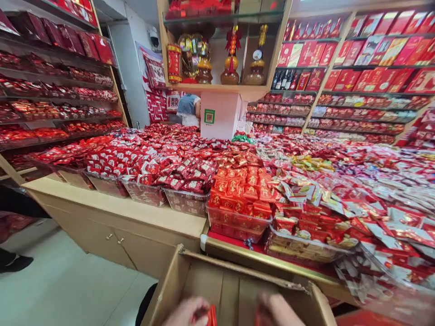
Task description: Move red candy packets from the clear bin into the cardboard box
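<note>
An open cardboard box point(231, 290) stands at the bottom, right against the counter's front edge. Inside it, my left hand point(188, 312) is closed with a small shiny red packet point(212, 315) at its fingertips. To the right, also over the box, my right hand point(280, 311) is smeared by motion; its fingers look curled around a reddish thing I cannot make out. Beyond the box, a clear plastic bin point(238, 226) holds red wrapped packets point(234, 185). A neighbouring bin point(302, 246) to its right holds red and white packets. The frame's lower edge cuts off both wrists.
A long counter point(112, 215) carries several bins of wrapped sweets. Shelves of red goods point(54, 86) line the left wall, with more boxes and bottles point(306, 54) at right. A person point(188, 108) is at the back; another person's foot point(16, 262) shows at left.
</note>
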Demonstrator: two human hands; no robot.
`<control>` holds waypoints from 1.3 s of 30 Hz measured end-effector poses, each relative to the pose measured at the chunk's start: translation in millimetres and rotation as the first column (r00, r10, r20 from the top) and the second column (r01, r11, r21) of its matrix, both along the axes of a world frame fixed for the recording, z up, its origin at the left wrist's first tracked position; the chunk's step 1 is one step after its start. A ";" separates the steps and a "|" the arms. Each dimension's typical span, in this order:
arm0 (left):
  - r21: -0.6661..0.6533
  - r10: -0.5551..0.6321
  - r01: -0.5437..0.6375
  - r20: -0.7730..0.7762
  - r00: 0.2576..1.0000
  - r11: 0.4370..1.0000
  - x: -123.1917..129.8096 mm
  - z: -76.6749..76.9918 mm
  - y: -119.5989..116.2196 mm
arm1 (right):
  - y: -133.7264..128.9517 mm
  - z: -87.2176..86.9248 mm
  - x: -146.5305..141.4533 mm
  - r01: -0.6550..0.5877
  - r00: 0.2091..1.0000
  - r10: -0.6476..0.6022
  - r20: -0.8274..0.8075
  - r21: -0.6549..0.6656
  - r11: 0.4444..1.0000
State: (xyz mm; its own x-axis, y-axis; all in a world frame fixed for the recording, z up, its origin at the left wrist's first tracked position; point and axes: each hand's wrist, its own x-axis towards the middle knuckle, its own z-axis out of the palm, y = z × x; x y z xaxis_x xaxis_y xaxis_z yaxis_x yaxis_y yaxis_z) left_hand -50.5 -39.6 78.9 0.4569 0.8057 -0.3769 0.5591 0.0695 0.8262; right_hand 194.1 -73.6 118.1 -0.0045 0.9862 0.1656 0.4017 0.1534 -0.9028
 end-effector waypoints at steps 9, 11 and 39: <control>-0.254 0.083 0.087 0.590 0.803 0.963 62.4 74.1 2.1 | 14.7 34.5 -20.0 -0.060 0.944 0.010 -0.329 -0.143 0.988; -0.265 0.092 0.095 0.615 0.783 0.960 62.6 79.3 1.2 | 16.3 37.1 -24.3 -0.046 0.897 -0.041 -0.439 -0.186 0.981; -0.155 0.226 -0.165 0.712 0.665 0.974 57.5 61.4 -9.7 | -3.0 9.0 -51.3 -0.044 0.960 0.040 -0.277 -0.008 0.999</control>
State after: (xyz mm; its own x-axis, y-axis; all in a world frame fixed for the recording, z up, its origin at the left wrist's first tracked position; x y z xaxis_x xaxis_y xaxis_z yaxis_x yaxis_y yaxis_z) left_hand 7.0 -49.4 140.3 0.4456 0.8933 -0.0579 -0.2419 0.1824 0.9530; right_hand 142.8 -76.6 127.2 -0.0017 0.9884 0.1521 0.1299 0.1510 -0.9800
